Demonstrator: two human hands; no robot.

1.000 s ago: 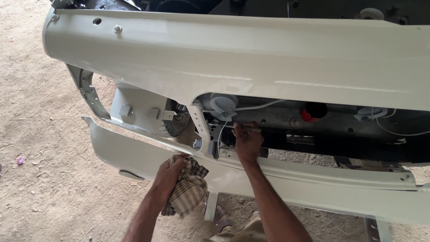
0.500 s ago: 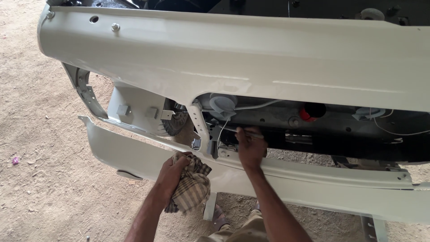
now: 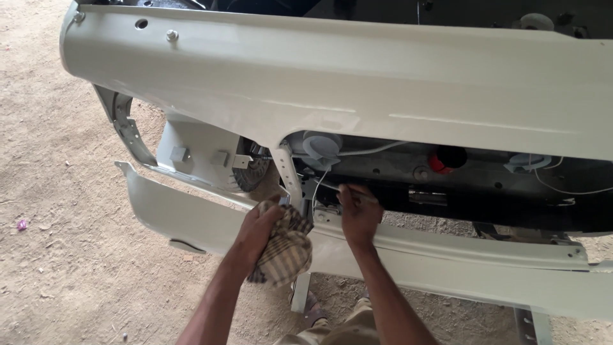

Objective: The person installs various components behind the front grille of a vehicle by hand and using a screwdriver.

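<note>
I look down on the stripped front of a cream-painted vehicle body. Its wide upper panel (image 3: 357, 83) spans the view and a lower cream panel (image 3: 447, 262) runs beneath it. My left hand (image 3: 258, 227) grips a checked brown cloth (image 3: 284, 249) and presses it at the foot of the small upright bracket (image 3: 288, 176) between the two panels. My right hand (image 3: 359, 214) reaches into the dark opening behind, its fingers pinched on a thin white wire (image 3: 327, 186) or small part; which one is too small to tell.
Inside the opening sit a grey round cap (image 3: 321, 145), a red cap (image 3: 445, 160) and white wires (image 3: 562, 185). A perforated metal strap (image 3: 124, 121) hangs at the left. Sandy ground (image 3: 57, 223) lies to the left and below. My foot (image 3: 316, 310) shows under the lower panel.
My left hand with the cloth has shifted up and to the right, closer to the bracket. The right hand stays in the opening, fingers shifted slightly. The view has moved a little.
</note>
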